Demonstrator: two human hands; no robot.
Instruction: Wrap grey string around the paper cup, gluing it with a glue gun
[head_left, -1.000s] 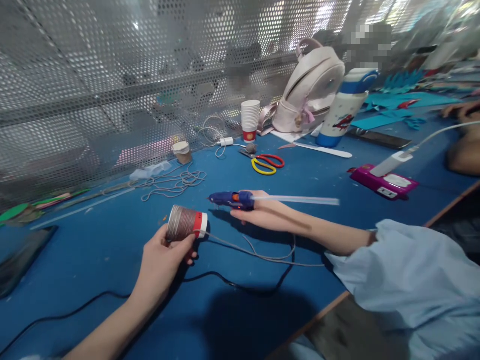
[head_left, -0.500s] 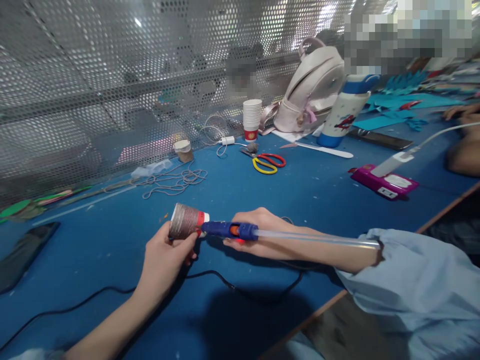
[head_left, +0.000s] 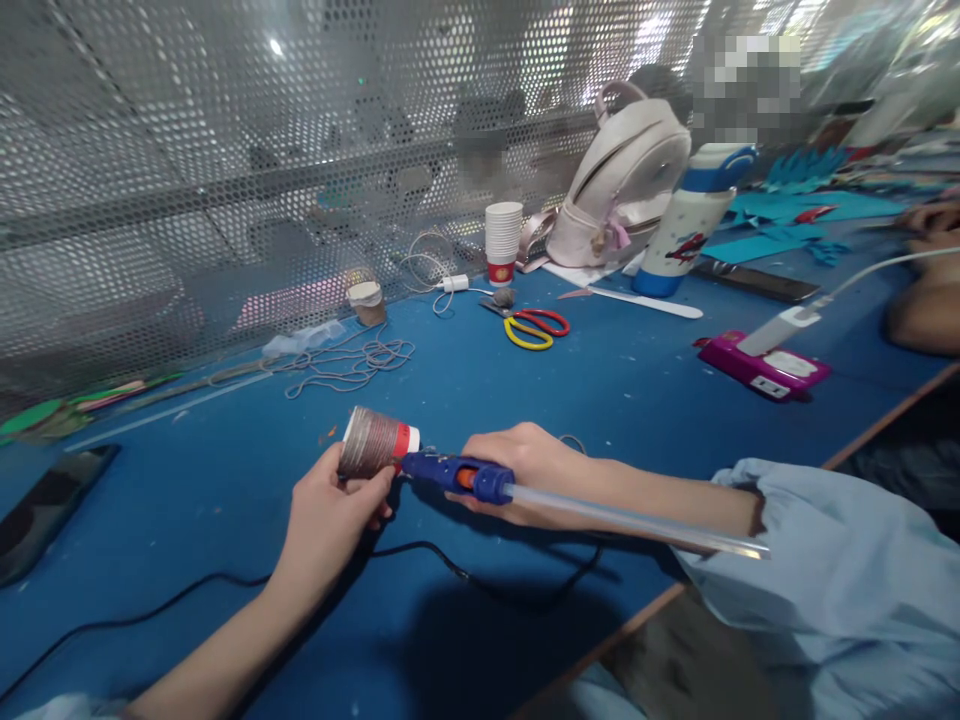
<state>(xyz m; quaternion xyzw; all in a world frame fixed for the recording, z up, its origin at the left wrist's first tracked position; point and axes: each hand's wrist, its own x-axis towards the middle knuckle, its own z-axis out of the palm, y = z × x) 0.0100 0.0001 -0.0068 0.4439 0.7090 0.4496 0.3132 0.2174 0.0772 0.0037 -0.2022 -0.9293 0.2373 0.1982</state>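
A paper cup (head_left: 370,441) lies tilted on its side, grey-brown cord wound round most of it and a red and white band bare at its right end. My left hand (head_left: 337,505) grips it from below, thumb on the cord. In my right hand (head_left: 525,470) is a blue glue gun (head_left: 457,474), its nozzle close to the cup's red band; whether it touches I cannot tell. From the back of the gun a long clear glue stick (head_left: 637,520) sticks out over my wrist. The fingers round the handle are partly hidden.
Loose grey cord (head_left: 352,362) lies beyond the cup, near a wrapped cup (head_left: 367,303). Scissors (head_left: 532,327), stacked paper cups (head_left: 503,243), a bottle (head_left: 686,225) and a backpack (head_left: 622,185) stand further back. A purple power strip (head_left: 765,368) sits right, a phone (head_left: 52,510) left. A black cable (head_left: 442,556) crosses in front.
The rear of the glue gun and its glue stick have swung toward me, and the nozzle has dipped slightly along the cup. My left hand and the cup stay nearly still.
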